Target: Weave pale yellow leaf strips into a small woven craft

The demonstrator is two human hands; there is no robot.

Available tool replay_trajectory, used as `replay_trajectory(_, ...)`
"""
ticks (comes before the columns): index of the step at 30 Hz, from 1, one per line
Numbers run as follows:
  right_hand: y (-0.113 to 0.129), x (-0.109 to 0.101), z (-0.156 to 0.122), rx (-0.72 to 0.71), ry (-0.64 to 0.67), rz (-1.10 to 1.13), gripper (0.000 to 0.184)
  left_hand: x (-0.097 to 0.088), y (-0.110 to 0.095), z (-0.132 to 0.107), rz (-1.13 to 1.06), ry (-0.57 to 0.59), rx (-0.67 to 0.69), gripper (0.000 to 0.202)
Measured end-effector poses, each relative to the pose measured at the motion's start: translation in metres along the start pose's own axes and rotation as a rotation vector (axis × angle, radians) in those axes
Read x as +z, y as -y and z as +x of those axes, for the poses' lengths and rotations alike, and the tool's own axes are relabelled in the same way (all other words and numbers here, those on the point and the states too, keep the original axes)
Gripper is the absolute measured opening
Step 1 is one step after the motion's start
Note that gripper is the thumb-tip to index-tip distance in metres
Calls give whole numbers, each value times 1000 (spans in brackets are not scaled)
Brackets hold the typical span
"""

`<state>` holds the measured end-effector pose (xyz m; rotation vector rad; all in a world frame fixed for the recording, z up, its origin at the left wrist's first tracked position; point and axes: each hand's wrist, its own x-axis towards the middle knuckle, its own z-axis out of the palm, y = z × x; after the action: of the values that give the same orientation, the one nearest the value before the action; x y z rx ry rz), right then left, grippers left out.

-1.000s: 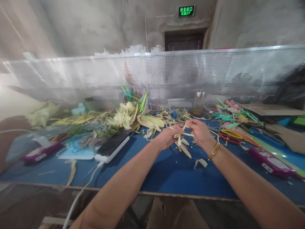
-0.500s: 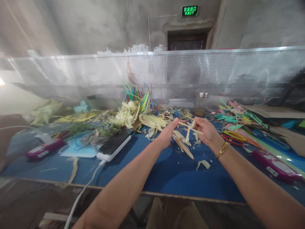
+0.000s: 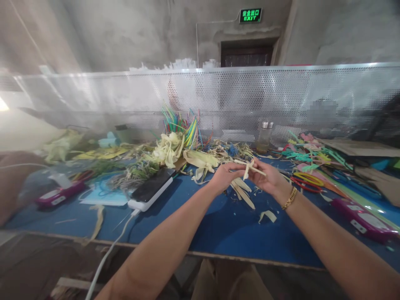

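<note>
— Over the middle of the blue bench [image 3: 218, 227], what do the two hands have?

— A small cross of pale strips [image 3: 251, 166], held just above the bench top. The left hand [image 3: 226, 175] pinches it from the nine o'clock side, fingers [image 3: 239, 167] closed tight on the strips. The right hand [image 3: 269, 178] meets it from three o'clock, its fingers curled shut around the same piece. One strip end pokes out towards two o'clock. The hands touch at the strips.

— Anything on the wrist?

— A gold bracelet [image 3: 289, 198] on the right one.

— And under the hands?

— More loose strips [image 3: 242, 192] lie on the bench at six o'clock of the hands, and a curled scrap [image 3: 267, 215] a little nearer the edge.

— Any writing that can be read?

— Only the green sign [image 3: 250, 15] on the wall at twelve o'clock: "EXIT" in lit letters, with a row of Chinese characters above it, too small to be sure of.

— What else is around?

— A perforated metal screen [image 3: 296, 96] runs along the far side. A jar with a metal lid [image 3: 264, 136] stands at one o'clock. A bundle of coloured strips [image 3: 181, 125] and a heap of pale husks [image 3: 167, 150] sit at eleven o'clock. At nine o'clock lies a flat white device with a dark top [image 3: 151, 189], and a white cable [image 3: 106, 254] runs from it off the bench edge. A purple device [image 3: 364, 218] lies at four o'clock; any label on it is blurred.
</note>
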<state>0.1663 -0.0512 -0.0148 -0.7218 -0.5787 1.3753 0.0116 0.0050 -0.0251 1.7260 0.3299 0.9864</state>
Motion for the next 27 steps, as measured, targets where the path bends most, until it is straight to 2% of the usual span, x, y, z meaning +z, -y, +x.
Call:
replay_trajectory(5, -11, 0, 2, -92, 75, -161, 14, 2, 3, 1, -173, -107, -61, 18)
replay_trajectory(7, -14, 1, 1, -133, 112, -249, 14, 1, 4, 2, -215, -153, -37, 17)
replay_trajectory(9, -17, 4, -1, -147, 213, -369, 20, -1, 5, 4, -203, -210, 1, 16)
replay_trajectory(12, -23, 7, -4, -195, 314, -552, 17, -2, 6, 5, -193, -272, 46, 16)
replay_trajectory(15, -25, 6, -4, -344, 301, -855, 26, -4, 4, 5, -216, -357, 134, 13)
replay_trajectory(19, -16, -6, 2, -470, 282, -1464, 36, -7, -3, 7, -227, -456, 240, 10)
replay_trajectory(22, -4, -17, 5, -652, 183, -1784, 31, -9, -6, 8, -212, -472, 250, 12)
replay_trajectory(24, 5, -20, 4, -874, 23, -1815, 32, -11, -5, 9, -191, -482, 250, 14)
replay_trajectory(27, 12, -12, -6, -1223, -250, -1723, 34, -12, -3, 8, -110, -505, 279, 14)
